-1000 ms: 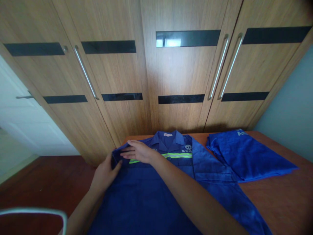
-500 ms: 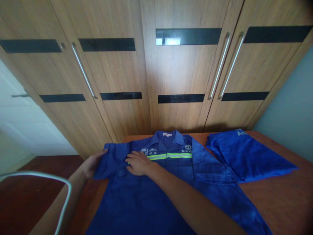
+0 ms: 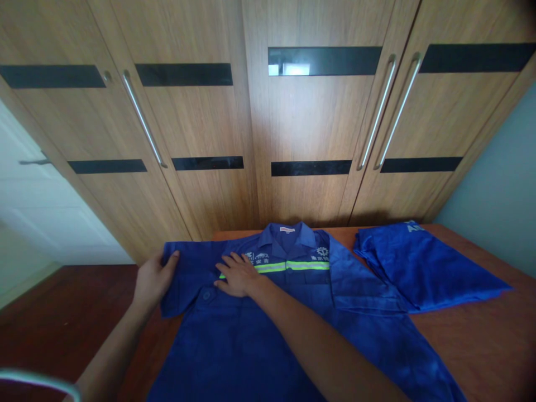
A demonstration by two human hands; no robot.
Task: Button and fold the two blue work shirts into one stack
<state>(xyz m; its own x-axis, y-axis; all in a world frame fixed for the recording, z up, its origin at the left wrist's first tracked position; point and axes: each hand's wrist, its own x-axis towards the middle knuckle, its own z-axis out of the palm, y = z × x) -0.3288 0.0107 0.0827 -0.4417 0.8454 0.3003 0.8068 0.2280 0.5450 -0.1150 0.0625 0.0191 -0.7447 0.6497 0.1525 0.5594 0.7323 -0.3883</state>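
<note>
A dark blue short-sleeved work shirt (image 3: 259, 335) lies spread face up, its collar toward the wardrobe, with a yellow-green reflective stripe and white print across the chest. My left hand (image 3: 154, 279) grips the hem of the left-hand sleeve (image 3: 188, 273), thumb on top and the other fingers partly hidden at the edge. Flat on the chest by that sleeve's seam rests my right hand (image 3: 238, 274), fingers spread, pressing on the cloth. The other sleeve (image 3: 364, 279) angles out to the right.
A brighter blue folded garment (image 3: 422, 268) lies on the brown-red tabletop (image 3: 481, 346) to the right. Behind stands a wooden wardrobe (image 3: 310, 123) with long metal handles. A pale cable (image 3: 37, 378) crosses the lower left corner; a white door (image 3: 50, 212) is at left.
My left hand has shifted slightly up and left, drawing the sleeve out wider and straighter. My right hand stays on the chest with its fingers more spread. The cable has dropped lower in view.
</note>
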